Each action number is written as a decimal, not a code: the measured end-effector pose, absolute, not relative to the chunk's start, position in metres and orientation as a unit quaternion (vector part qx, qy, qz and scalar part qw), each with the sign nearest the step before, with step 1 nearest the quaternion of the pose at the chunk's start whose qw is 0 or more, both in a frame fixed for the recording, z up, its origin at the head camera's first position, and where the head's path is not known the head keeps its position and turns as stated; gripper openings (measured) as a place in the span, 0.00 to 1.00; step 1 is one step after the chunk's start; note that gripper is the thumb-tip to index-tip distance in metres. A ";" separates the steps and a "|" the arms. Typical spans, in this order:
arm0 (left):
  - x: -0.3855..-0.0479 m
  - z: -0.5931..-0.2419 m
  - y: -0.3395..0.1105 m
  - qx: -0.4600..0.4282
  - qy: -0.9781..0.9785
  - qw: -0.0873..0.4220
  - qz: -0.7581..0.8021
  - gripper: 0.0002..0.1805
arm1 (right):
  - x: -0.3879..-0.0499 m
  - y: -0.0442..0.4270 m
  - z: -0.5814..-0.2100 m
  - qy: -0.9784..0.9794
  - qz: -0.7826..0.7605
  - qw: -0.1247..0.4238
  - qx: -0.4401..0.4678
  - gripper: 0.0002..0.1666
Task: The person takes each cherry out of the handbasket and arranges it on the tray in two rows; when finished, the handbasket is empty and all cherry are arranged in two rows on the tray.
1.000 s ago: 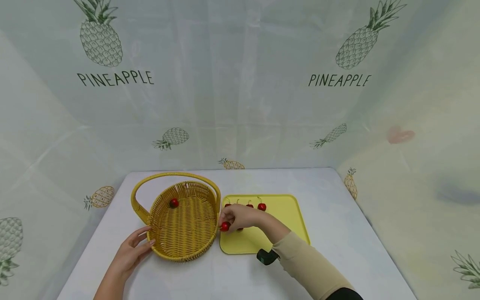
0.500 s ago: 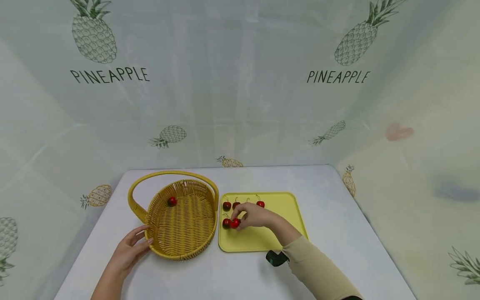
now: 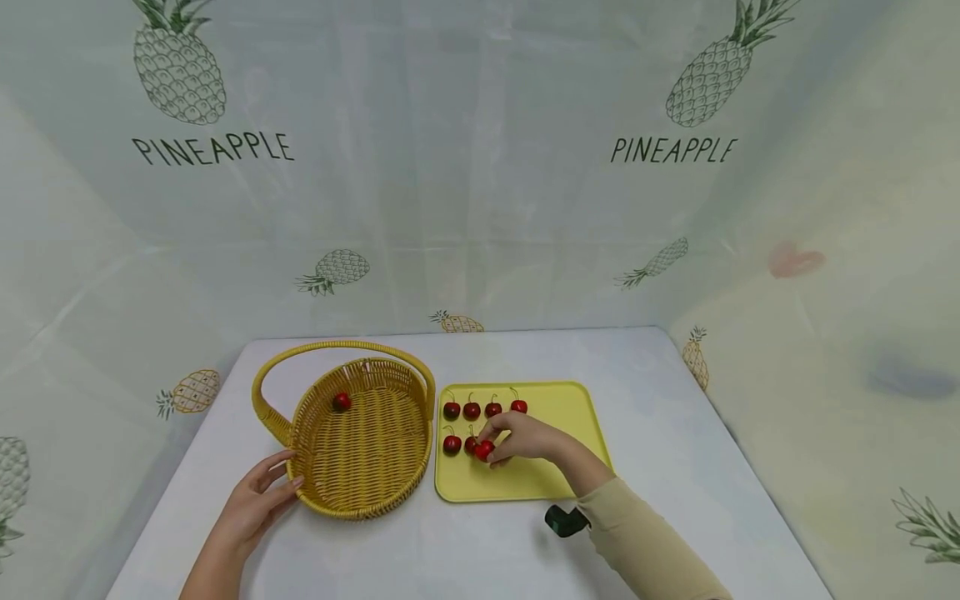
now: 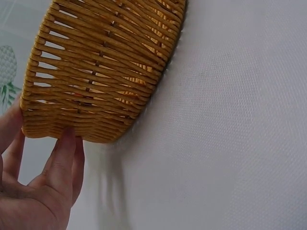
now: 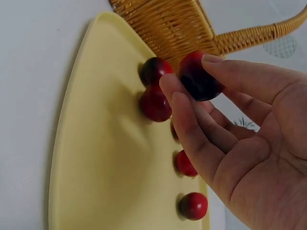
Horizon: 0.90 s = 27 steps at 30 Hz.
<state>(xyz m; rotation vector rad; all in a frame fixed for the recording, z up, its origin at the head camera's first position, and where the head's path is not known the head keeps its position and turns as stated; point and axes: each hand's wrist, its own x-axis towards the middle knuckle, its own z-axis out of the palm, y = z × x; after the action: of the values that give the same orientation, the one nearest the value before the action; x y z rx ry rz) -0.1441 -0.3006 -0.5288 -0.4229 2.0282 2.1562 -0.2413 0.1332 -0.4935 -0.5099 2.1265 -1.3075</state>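
My right hand (image 3: 528, 437) pinches a red cherry (image 3: 484, 451) between thumb and fingers, above the yellow tray (image 3: 558, 412). The right wrist view shows this cherry's (image 5: 196, 79) dark side, raised off the tray. On the tray a back row of several cherries (image 3: 472, 410) lies with stems up. Two more, a left cherry (image 3: 452, 445) and one partly covered by the held one, lie in front. My left hand (image 3: 251, 508) holds the near left rim of a woven basket (image 3: 367, 454), thumb and fingers against it. A single cherry (image 3: 342, 402) lies inside the basket.
The basket's arched handle (image 3: 345, 343) stands up at the back. Basket and tray sit side by side on a white table (image 3: 420, 550). Behind them hangs a pineapple-print cloth (image 3: 450, 208). A dark device (image 3: 566, 522) sits at my right wrist.
My right hand has moved right from the tray's left edge with the cherry in its fingers, uncovering cherries on the tray. The left hand stays at the basket rim. The head view has shifted slightly.
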 end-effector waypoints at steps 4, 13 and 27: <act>-0.144 -0.529 -0.301 -0.146 0.672 0.078 0.722 0.24 | -0.241 0.138 -0.497 0.799 -0.493 0.290 -0.185 0.12; -0.143 -0.529 -0.300 -0.145 0.672 0.074 0.723 0.23 | -0.243 0.149 -0.511 0.822 -0.479 0.261 -0.163 0.12; -0.143 -0.528 -0.300 -0.147 0.672 0.082 0.721 0.24 | -0.246 0.153 -0.530 0.850 -0.471 0.210 -0.111 0.13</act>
<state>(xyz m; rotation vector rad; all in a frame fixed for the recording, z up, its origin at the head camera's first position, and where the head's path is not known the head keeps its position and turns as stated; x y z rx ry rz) -0.1434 -0.3000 -0.5285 -0.4406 2.0088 2.1537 -0.2464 0.1534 -0.5298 -0.3095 2.3624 -1.3087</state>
